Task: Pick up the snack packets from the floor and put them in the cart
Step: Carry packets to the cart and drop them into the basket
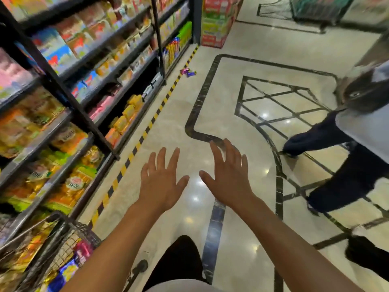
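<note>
Snack packets (188, 72) lie on the floor (221, 98), well beyond both spread, empty hands' grip.

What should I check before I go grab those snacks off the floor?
1. Snack packets spotted: ok, lying far ahead by the striped tape.
2. Left hand free: ok, open and holding nothing.
3. Right hand free: ok, open and holding nothing.
4. Packets within reach: not ok, walk closer first.
5. Path clear: not ok, another person is stepping across on the right.
6. Cart nearby: ok, at your left, already holding packets.
</note>
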Demonstrator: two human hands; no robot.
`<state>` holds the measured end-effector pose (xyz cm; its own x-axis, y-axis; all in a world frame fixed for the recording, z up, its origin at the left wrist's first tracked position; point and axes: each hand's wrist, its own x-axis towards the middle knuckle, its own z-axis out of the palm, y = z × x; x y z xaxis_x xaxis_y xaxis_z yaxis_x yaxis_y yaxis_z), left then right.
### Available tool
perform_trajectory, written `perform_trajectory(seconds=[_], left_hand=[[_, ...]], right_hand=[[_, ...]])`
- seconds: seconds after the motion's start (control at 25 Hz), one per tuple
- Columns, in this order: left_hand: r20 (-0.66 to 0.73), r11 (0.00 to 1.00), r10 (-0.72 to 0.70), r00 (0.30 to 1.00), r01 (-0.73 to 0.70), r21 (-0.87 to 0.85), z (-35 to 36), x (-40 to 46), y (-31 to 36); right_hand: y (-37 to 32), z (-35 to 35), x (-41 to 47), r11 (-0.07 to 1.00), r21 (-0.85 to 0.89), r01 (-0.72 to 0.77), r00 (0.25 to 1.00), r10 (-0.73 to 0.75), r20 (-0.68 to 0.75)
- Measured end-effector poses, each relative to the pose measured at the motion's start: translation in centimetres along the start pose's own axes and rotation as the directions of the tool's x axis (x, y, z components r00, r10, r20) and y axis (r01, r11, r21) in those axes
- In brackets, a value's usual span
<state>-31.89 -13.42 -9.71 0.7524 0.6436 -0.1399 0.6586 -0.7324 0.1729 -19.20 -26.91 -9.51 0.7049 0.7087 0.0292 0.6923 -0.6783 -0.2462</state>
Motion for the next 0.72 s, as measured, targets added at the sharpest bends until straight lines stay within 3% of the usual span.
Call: perform_trajectory(seconds=[0.72], left_hand=[[0.018,0.976,0.203,0.979,-0.201,-0.081,-3.5,36.8,11.0]], right_hand=[[13.4,-3.5,31.8,0.97,0.067,-0.233,0.972,0.231,0.032]])
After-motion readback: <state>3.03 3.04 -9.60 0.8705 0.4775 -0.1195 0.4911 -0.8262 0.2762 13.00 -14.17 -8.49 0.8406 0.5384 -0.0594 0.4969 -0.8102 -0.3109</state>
